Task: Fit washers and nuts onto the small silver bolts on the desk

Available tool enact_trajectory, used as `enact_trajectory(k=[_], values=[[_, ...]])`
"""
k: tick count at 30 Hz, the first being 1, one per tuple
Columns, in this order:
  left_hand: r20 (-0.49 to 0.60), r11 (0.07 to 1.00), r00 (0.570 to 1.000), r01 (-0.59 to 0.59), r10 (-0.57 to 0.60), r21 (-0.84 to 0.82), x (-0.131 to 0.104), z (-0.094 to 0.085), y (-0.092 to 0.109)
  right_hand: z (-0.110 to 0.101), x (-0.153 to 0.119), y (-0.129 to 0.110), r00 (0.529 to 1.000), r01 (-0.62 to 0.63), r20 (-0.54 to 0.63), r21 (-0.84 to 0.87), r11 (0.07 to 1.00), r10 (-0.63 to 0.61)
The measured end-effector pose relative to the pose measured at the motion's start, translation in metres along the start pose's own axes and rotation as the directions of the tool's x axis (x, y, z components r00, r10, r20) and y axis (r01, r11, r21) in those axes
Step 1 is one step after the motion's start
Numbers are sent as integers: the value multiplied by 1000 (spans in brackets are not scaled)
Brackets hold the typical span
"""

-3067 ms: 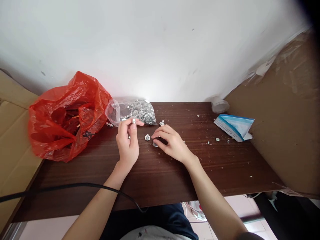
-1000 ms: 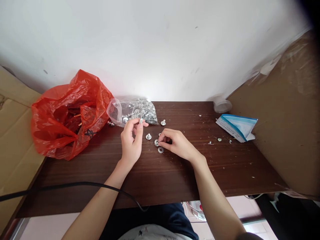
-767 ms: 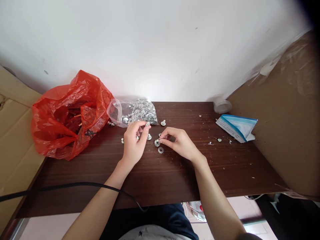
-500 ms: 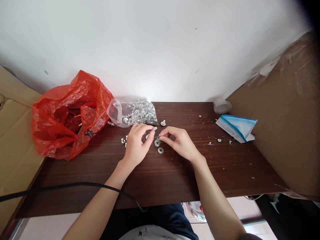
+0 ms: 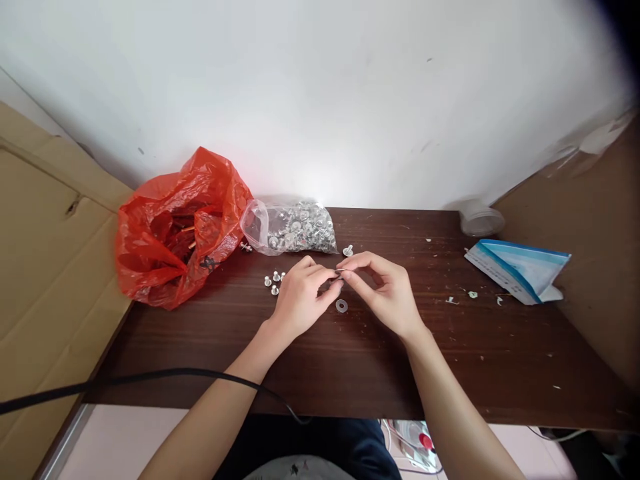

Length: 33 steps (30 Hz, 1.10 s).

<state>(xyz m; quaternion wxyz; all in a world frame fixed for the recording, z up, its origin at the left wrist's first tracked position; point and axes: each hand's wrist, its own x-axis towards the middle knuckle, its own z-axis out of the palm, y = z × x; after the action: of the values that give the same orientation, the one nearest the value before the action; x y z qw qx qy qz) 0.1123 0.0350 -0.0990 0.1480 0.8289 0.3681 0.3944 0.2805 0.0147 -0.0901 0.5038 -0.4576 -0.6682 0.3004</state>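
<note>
Left hand joined right hand, pinched washer half-hidden.

A carrier bag lies at the left of the bench, against a bag of screws. Loose screws lie left of the left hand; a washer lies in front, between it and the right hand. Rightward, a packet lies before a tub.

Red bag beside cardboard; blue-white packet rightward.

Soft light, dark upper-right corner
</note>
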Motion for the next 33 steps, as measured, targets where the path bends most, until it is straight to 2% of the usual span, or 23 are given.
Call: enact_trajectory(k=[2, 7, 13, 19, 25, 33], values=[[-9, 1000, 1000, 5, -5, 0, 0, 0, 0, 1, -1, 0, 1000, 1, -12, -4, 1000, -1], [-68, 999, 998, 1, -3, -33, 0, 0, -1, 1, -1, 1, 991, -25, -131, -71, 997, 15], [-83, 1000, 996, 8, -9, -15, 1, -1, -2, 2, 1, -3, 994, 99, -26, -150, 984, -104], [-114, 1000, 993, 16, -16, -2, 2, -2, -1, 2, 3, -4, 990, 136, -17, -130, 982, -139], [-153, 999, 988, 14, -21, -45, 2, -3, -1, 2, 2, -4, 994, 95, -44, -66, 993, -98], [-110, 957, 982, 123, -156, -261, 1, -1, -2, 4, 2, -4, 998, 41, -38, 36, 999, -40]])
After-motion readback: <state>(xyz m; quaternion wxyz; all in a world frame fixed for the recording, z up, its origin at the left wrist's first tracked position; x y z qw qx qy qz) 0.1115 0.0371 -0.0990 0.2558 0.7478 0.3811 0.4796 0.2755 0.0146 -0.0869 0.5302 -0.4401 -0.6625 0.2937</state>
